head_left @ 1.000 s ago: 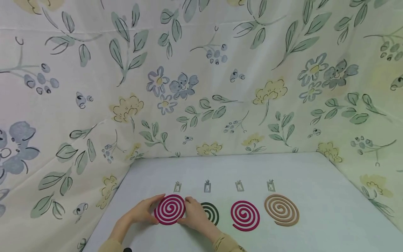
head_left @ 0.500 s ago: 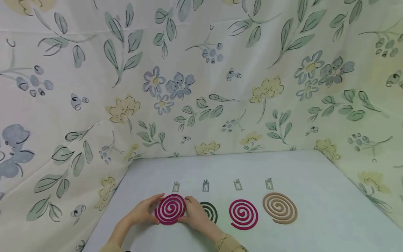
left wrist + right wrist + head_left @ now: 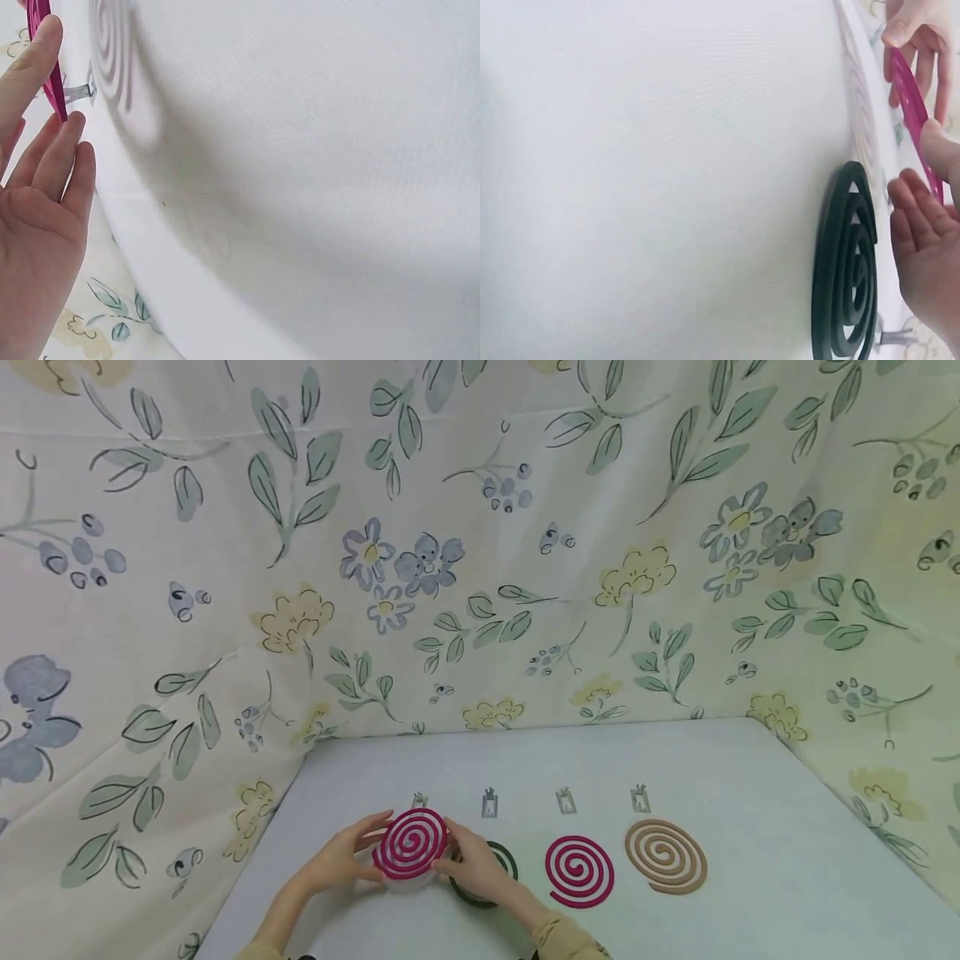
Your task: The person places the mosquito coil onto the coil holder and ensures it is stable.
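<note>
Both hands hold a magenta mosquito coil point(image 3: 412, 842) between them, lifted just above the white table with its shadow beneath. My left hand point(image 3: 336, 862) pinches its left edge, and my right hand point(image 3: 477, 865) pinches the right edge. From the left wrist the coil point(image 3: 54, 86) appears edge-on by the thumb. The right wrist view has the coil point(image 3: 911, 97) tilted, spanning the two hands. Flat on the table under my right hand lies a dark green coil point(image 3: 823, 270), partly hidden by that hand in the head view.
Right of the hands lie a second magenta coil point(image 3: 576, 868) and a tan coil point(image 3: 662, 850). Behind the coils, several small metal coil stands point(image 3: 490, 792) lie in a row; the raised coil partly covers the leftmost. Floral cloth point(image 3: 487, 635) surrounds the table point(image 3: 750, 793).
The held magenta coil has risen off the table, moving slightly away and to the right with both hands. More of the green coil shows now. The head view shifted slightly earlier.
</note>
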### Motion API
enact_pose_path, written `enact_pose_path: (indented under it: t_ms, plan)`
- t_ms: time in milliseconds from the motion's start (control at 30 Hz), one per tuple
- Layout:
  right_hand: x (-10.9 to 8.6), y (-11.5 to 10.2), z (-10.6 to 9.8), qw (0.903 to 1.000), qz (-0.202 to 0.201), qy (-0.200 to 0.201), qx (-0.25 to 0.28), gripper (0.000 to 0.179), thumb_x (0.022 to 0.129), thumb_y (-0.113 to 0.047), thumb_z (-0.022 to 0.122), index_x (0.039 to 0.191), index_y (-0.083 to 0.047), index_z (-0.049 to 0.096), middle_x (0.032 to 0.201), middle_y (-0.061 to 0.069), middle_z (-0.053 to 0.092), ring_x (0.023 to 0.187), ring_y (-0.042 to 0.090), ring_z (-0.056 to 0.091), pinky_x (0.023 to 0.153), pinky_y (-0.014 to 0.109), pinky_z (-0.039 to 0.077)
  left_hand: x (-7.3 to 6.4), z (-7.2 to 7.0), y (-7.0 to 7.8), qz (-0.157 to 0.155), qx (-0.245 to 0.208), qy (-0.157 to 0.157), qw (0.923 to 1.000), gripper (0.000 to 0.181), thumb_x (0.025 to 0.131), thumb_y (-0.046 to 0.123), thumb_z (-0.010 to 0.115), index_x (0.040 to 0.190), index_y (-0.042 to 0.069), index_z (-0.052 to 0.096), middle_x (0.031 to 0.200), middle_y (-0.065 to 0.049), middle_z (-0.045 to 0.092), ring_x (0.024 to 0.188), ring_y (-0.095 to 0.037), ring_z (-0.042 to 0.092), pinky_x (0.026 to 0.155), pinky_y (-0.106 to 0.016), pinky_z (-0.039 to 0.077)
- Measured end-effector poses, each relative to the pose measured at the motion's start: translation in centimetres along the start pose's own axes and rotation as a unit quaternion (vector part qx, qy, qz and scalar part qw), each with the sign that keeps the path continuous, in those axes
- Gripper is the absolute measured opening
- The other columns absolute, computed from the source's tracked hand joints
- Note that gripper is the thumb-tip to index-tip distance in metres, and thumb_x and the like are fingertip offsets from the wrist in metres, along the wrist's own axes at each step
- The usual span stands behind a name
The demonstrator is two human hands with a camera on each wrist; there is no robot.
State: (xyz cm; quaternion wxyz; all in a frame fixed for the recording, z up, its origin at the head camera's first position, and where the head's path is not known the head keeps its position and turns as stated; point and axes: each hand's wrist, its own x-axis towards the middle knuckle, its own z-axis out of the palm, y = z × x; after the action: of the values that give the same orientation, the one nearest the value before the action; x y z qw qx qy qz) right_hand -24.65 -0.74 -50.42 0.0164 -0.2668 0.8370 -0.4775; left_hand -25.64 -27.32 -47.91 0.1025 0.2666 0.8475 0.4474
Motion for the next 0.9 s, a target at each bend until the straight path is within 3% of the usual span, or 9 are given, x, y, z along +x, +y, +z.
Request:
enact_pose_path:
  t_ms: [233, 367, 500, 600, 700, 800, 900]
  plan:
    - [0.5, -0.7, -0.6, 0.9905, 0.038, 0.041, 0.126, 0.063, 0.086, -0.013, 0.068, 0.139, 0.004, 0.039, 0.099, 0.008, 0.066, 0.081, 0.005, 0.062, 0.068, 0.016, 0.051, 0.2, -0.1, 0.8, -0.038, -0.091, 0.013, 0.9950, 0.092, 0.076, 0.011, 0.077, 0.148, -0.003, 0.021, 0.148, -0.032, 0.027, 0.133, -0.049, 0.034, 0.098, -0.035, 0.046]
    - [0.8, -1.4, -0.9, 0.9783, 0.061, 0.069, 0.186, 0.059, 0.087, -0.013, 0.067, 0.137, 0.004, 0.042, 0.100, 0.011, 0.067, 0.081, 0.006, 0.062, 0.068, 0.018, 0.052, 0.4, -0.3, 1.1, -0.063, -0.107, 0.034, 0.9916, 0.089, 0.079, 0.017, 0.076, 0.149, 0.004, 0.022, 0.150, -0.028, 0.028, 0.135, -0.045, 0.033, 0.097, -0.031, 0.047]
    - [1.0, -1.8, -1.2, 0.9631, 0.091, 0.087, 0.238, 0.053, 0.088, -0.013, 0.065, 0.135, 0.001, 0.045, 0.100, 0.012, 0.067, 0.085, 0.008, 0.063, 0.075, 0.025, 0.053, 0.4, -0.5, 1.0, -0.090, -0.115, 0.074, 0.9866, 0.069, 0.090, 0.025, 0.064, 0.148, 0.011, 0.028, 0.150, -0.020, 0.034, 0.135, -0.034, 0.041, 0.097, -0.029, 0.047]
    - [1.2, -1.8, -1.3, 0.9540, 0.101, 0.100, 0.264, 0.048, 0.090, -0.013, 0.064, 0.133, 0.000, 0.046, 0.100, 0.014, 0.068, 0.087, 0.014, 0.066, 0.082, 0.034, 0.054, 0.4, -0.5, 0.9, -0.089, -0.133, 0.108, 0.9811, 0.054, 0.098, 0.025, 0.050, 0.147, 0.009, 0.031, 0.148, -0.018, 0.038, 0.128, -0.015, 0.050, 0.099, -0.025, 0.046]
    - [1.4, -1.7, -1.3, 0.9477, 0.104, 0.113, 0.280, 0.045, 0.090, -0.013, 0.063, 0.131, 0.000, 0.048, 0.099, 0.015, 0.069, 0.087, 0.019, 0.068, 0.086, 0.039, 0.054, 0.5, -0.4, 0.7, -0.063, -0.157, 0.138, 0.9759, 0.050, 0.100, 0.020, 0.046, 0.145, 0.003, 0.032, 0.146, -0.022, 0.039, 0.117, 0.002, 0.054, 0.096, -0.017, 0.044]
    - [1.6, -1.5, -1.3, 0.9451, 0.111, 0.126, 0.280, 0.042, 0.090, -0.015, 0.063, 0.128, 0.000, 0.052, 0.097, 0.014, 0.070, 0.085, 0.019, 0.068, 0.084, 0.035, 0.054, 0.7, -0.2, 0.5, -0.046, -0.182, 0.162, 0.9688, 0.051, 0.098, 0.016, 0.050, 0.144, 0.000, 0.033, 0.145, -0.026, 0.039, 0.109, 0.007, 0.057, 0.092, -0.012, 0.044]
    - [1.8, -1.2, -1.4, 0.9420, 0.119, 0.138, 0.282, 0.039, 0.091, -0.016, 0.063, 0.125, -0.001, 0.055, 0.095, 0.012, 0.071, 0.084, 0.017, 0.068, 0.083, 0.035, 0.054, 1.1, 0.1, 0.4, -0.056, -0.193, 0.190, 0.9611, 0.053, 0.095, 0.017, 0.055, 0.143, 0.002, 0.037, 0.143, -0.023, 0.043, 0.107, 0.006, 0.059, 0.090, -0.011, 0.045]
